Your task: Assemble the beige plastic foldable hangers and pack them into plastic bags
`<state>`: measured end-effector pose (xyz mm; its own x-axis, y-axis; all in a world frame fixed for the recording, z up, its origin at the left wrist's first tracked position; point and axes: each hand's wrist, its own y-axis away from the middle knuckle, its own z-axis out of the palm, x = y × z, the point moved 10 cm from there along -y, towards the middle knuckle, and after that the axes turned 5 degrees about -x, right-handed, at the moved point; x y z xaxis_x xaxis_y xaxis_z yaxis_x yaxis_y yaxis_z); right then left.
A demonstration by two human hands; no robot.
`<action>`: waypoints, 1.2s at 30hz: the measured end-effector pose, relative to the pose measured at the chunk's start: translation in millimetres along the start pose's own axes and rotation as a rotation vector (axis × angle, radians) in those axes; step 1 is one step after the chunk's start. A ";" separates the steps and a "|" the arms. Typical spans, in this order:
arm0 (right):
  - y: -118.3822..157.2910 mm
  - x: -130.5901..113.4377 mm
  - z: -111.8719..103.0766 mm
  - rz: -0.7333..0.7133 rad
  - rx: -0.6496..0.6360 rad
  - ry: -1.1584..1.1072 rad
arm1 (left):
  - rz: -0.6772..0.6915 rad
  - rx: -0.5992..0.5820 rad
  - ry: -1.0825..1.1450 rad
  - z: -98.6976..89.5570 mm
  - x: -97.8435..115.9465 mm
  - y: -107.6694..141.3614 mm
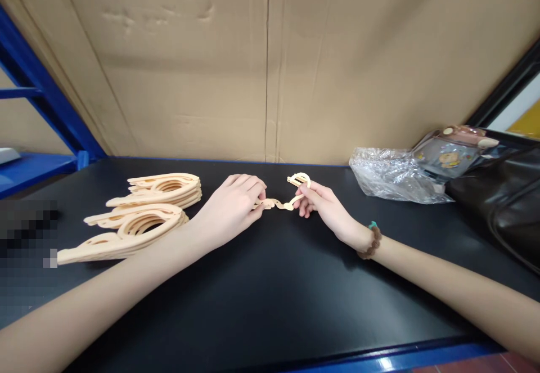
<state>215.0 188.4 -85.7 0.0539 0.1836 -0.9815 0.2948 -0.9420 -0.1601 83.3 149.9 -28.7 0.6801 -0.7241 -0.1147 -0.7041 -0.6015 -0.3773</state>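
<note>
Between my two hands, just above the black tabletop (pixel 270 283), is a beige plastic clothes hanger (pixel 288 205) with a wavy middle and a curved, slotted end. My left hand (pixel 241 201) is closed on its left part, and the fingers hide that end. On the other side, my right hand (pixel 319 203) pinches the curved right part between thumb and fingers. Left of my left hand lie stacked beige hangers in two groups, a rear stack (pixel 185 184) and a front stack (pixel 126 237). My left forearm partly covers the front one.
A crumpled clear plastic bag (pixel 379 176) lies at the back right, beside a clear pouch with a printed figure (pixel 449 156). A dark leather-like bag (pixel 502 198) sits at the right edge. Cardboard (pixel 189 80) stands behind the table, with a blue metal frame (pixel 46 89) at left.
</note>
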 end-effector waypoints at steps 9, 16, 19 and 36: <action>2.4 -8.5 -7.7 -0.059 0.062 0.002 | -0.105 -0.037 -0.051 16.0 -16.5 1.2; 8.3 -25.5 -32.5 -0.248 0.298 0.191 | -0.155 -0.085 -0.056 25.5 -21.5 3.4; 0.7 -16.7 -29.7 -0.214 0.229 0.278 | -0.176 -0.032 -0.062 16.8 -18.4 4.0; 15.4 -30.2 -22.7 -0.211 0.271 0.278 | -0.007 -0.023 0.008 17.4 6.5 3.9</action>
<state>239.6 174.7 -56.1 0.2846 0.4133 -0.8650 0.0676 -0.9087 -0.4120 88.6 148.7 -46.8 0.6831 -0.7227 -0.1049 -0.7042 -0.6137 -0.3570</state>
